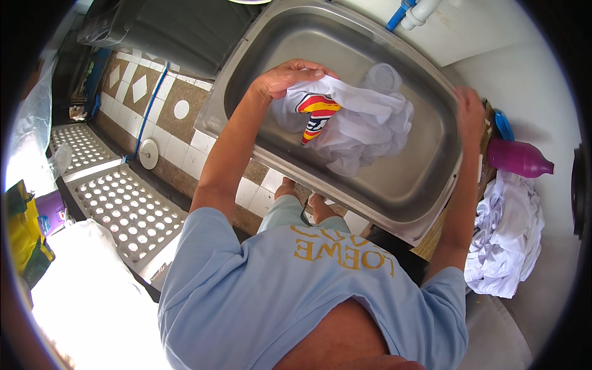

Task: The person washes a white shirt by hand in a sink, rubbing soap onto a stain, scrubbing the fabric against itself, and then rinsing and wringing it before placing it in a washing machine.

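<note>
My left hand (pixel 297 75) is closed on the edge of a white garment (pixel 370 114) with a red, yellow and dark blue print. The garment lies bunched in the stainless steel sink (pixel 425 179), its held edge lifted a little above the rest. Sheer-looking white folds spread towards the middle of the basin. Over at the sink's right rim, my right hand (pixel 470 116) is blurred, and its fingers cannot be made out. A blue object (pixel 504 125) and a magenta plastic bottle (pixel 521 158) lie just beyond it.
A heap of white laundry (pixel 505 237) sits right of the sink, below the bottle. Blue and white pipes (pixel 422 13) run along the wall. To the left are a dark bin (pixel 179 31), perforated grey panels (pixel 126 213), a blue hose (pixel 152 111) and a tiled floor (pixel 179 148).
</note>
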Tool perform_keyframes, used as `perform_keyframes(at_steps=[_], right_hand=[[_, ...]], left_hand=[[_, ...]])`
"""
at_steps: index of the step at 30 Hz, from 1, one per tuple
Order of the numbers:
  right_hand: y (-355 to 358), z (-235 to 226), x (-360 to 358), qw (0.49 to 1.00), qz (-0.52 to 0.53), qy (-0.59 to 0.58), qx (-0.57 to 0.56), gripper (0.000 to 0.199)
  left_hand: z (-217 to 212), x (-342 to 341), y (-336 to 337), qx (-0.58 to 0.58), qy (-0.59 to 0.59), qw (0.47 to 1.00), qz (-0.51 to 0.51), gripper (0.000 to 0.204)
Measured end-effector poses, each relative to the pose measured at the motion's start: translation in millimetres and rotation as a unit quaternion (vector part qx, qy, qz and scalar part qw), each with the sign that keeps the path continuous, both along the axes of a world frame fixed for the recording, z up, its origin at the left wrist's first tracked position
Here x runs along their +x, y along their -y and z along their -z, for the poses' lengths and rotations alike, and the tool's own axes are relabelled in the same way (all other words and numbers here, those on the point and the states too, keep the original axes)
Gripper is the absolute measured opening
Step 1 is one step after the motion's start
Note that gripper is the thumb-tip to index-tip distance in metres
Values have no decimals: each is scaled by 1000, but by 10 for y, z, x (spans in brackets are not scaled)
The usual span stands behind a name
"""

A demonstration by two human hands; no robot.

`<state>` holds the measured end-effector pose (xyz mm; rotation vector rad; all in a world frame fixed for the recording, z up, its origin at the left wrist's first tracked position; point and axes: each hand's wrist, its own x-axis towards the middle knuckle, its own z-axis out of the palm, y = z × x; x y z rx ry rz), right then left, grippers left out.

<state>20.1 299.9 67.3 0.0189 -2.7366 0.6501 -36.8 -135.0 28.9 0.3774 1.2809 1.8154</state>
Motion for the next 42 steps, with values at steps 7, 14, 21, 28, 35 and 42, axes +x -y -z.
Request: perform_keyframes(at_steps=[7,14,21,28,35,42], right_hand=[[1584,220,-82,939,-294,99,-151,20],[1433,57,-130,825,-249,245,-444,18],[1358,-290,-26,773,-177,249,-556,17],[1399,-561,121,795,-171,198,-548,16],[1404,-771,244,810,-156,155,-543,15],[1411,-951,267,820,-153,143,-533,17]], left_hand=[[-9,-13,22,15,12,1000,-2,32],[-61,-10,35,-159,-138,975,-73,29],[-190,-88,54,-75,-157,975,-138,19],[-704,-200,50,-50,-154,981,-110,17],[-1008,-324,81,-67,-241,968,-33,23],[-1196,-434,31,-74,-297,952,-1,28]])
